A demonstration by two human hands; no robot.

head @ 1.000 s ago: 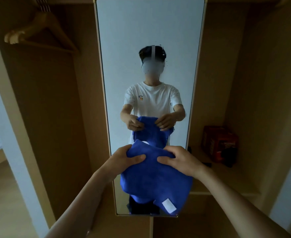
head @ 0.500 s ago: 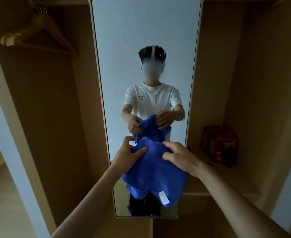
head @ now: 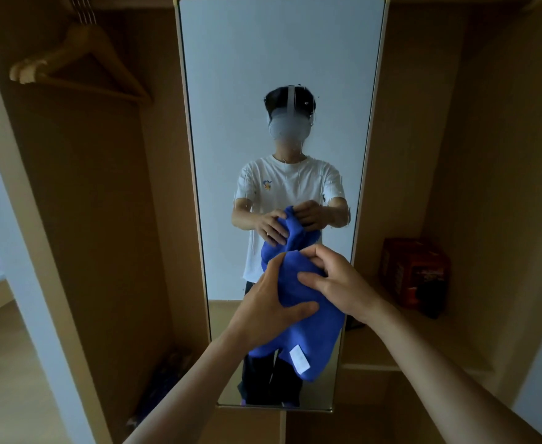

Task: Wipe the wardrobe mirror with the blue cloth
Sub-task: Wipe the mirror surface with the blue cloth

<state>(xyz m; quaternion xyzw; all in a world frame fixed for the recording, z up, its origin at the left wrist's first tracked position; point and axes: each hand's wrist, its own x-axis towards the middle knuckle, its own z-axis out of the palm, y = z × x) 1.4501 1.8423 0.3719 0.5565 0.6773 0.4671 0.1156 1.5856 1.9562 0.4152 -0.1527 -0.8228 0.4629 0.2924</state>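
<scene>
A tall narrow wardrobe mirror (head: 279,59) in a light wooden frame stands straight ahead, with water drops and streaks on the glass around its middle. It reflects a person in a white T-shirt holding the cloth. The blue cloth (head: 308,334), with a white label near its lower corner, hangs bunched in front of the lower mirror. My left hand (head: 271,307) grips its left side with the thumb across the front. My right hand (head: 337,280) pinches the top right of the cloth. I cannot tell whether the cloth touches the glass.
A wooden hanger (head: 80,59) hangs at the upper left inside the wardrobe. A red and black box (head: 415,274) sits on a shelf (head: 439,334) to the right of the mirror. Something dark and patterned (head: 164,379) lies low on the left. A wardrobe post (head: 23,219) borders the left.
Both hands have drawn together and gathered the cloth from a wide spread into a tighter bunch. The view has moved closer to the mirror.
</scene>
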